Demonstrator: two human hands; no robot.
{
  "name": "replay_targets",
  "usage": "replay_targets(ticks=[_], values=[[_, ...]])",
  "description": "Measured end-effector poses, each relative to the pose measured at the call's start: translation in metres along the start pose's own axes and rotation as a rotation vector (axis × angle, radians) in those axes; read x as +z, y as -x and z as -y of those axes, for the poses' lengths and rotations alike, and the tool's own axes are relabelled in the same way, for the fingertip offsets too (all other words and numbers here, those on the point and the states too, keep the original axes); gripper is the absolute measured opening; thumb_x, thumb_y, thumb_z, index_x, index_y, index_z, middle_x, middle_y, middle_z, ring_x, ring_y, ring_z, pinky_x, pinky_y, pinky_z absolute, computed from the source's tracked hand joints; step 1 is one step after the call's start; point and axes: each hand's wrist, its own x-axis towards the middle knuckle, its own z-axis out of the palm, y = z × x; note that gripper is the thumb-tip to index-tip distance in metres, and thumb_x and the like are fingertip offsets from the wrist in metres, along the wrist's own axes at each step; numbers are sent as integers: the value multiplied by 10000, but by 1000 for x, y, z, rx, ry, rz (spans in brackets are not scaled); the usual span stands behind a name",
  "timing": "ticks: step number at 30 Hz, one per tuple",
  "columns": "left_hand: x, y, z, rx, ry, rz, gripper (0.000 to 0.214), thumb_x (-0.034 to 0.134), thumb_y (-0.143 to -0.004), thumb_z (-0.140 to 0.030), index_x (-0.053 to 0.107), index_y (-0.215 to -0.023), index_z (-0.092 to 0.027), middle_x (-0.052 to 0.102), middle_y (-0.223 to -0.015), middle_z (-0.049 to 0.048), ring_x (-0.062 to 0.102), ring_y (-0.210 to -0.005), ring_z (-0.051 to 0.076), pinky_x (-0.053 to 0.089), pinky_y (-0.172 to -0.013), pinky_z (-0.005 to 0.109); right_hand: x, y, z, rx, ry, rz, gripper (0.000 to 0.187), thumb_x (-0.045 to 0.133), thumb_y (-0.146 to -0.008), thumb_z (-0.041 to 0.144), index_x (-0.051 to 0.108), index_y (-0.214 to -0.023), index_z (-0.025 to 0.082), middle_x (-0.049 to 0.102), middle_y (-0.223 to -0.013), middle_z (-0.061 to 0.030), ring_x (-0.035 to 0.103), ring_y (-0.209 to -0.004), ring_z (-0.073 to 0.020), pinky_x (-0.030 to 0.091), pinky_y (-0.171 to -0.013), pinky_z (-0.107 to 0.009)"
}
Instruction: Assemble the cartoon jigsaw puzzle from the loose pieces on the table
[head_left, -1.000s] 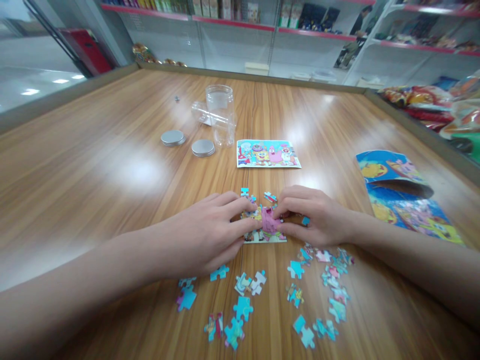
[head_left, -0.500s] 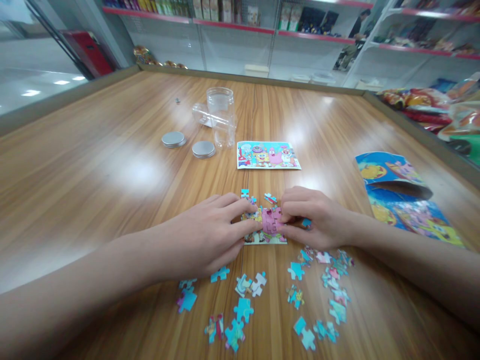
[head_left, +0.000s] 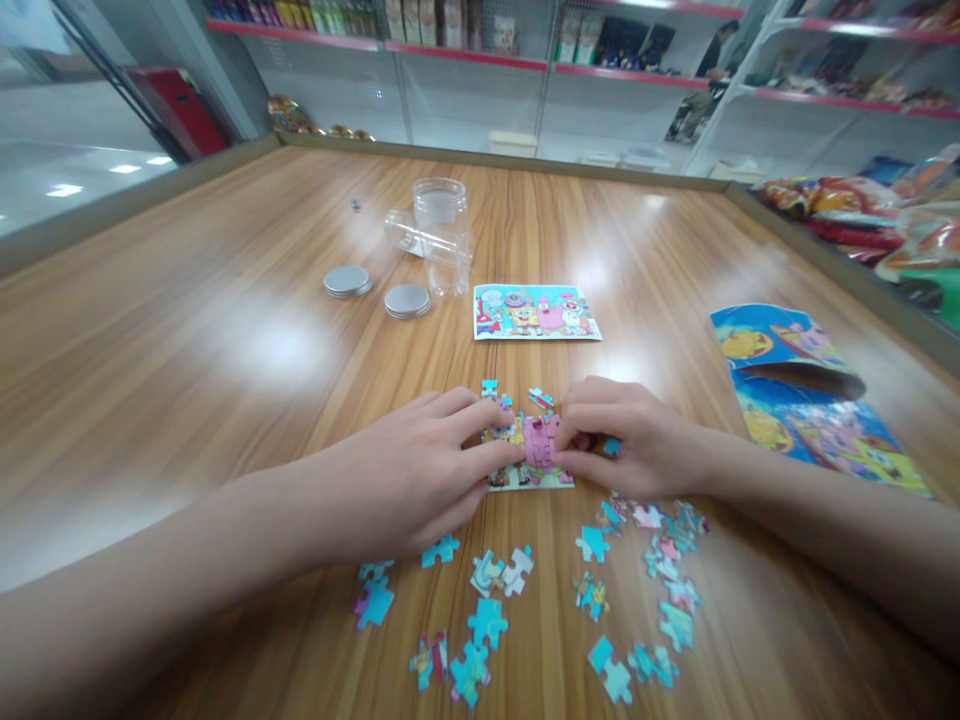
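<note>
A small partly joined puzzle (head_left: pixel 534 450) with a pink figure lies on the wooden table (head_left: pixel 225 330). My left hand (head_left: pixel 409 480) lies over its left side, fingers stretched forward and pressing on the pieces. My right hand (head_left: pixel 626 435) is at its right side, fingers curled and pinched on a puzzle piece at the pink part. Several loose blue puzzle pieces (head_left: pixel 487 620) lie scattered in front of my hands, with another cluster of loose pieces (head_left: pixel 660 570) under my right wrist.
A printed reference picture (head_left: pixel 534 312) lies beyond the puzzle. Further back stand a clear jar (head_left: pixel 442 235), a second clear jar (head_left: pixel 405 232) on its side and two metal lids (head_left: pixel 375 290). A colourful bag (head_left: pixel 810 390) lies at the right. Shelves line the back wall.
Both hands stay on the puzzle. The right fingers have shifted slightly on the pink part; otherwise only the camera view has moved a little.
</note>
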Motion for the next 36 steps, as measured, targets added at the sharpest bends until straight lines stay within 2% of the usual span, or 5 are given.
replay_targets(ticks=[6,14,23,29,36], values=[[0,1,1,-5,-9,2,392,454,-968,-180,533,-1352,-192,525,-1340,128,508,-1211,291,486,-1030,494,-1,-1,1,9,8,-34,105,664,-918,228,706,-961,143,635,-756,-25,554,-694,-126,409,-660,-268],[1,2,1,-7,-8,4,417,455,-970,-189,508,-1383,-204,525,-1336,122,513,-1201,289,490,-1024,491,-2,-3,1,27,2,4,154,635,-942,233,704,-835,146,606,-711,-18,538,-682,-119,384,-643,-265],[0,1,1,-3,-19,2,407,452,-964,-175,517,-1366,-188,526,-1334,123,508,-1211,290,487,-1032,492,-3,1,-3,10,54,18,213,680,-904,343,670,-993,150,576,-744,1,506,-701,-133,370,-671,-290],[0,2,1,-4,-23,-1,393,457,-966,-183,528,-1352,-188,531,-1331,127,519,-1197,287,497,-1019,489,-1,1,-7,-45,11,6,114,653,-928,272,662,-944,160,571,-734,4,502,-683,-124,363,-654,-281],[0,1,1,3,-20,-11,390,463,-963,-171,538,-1345,-183,537,-1319,136,523,-1201,292,498,-1012,496,-2,0,-7,-45,-6,19,103,628,-934,260,642,-945,159,576,-753,-3,504,-689,-127,378,-661,-280]])
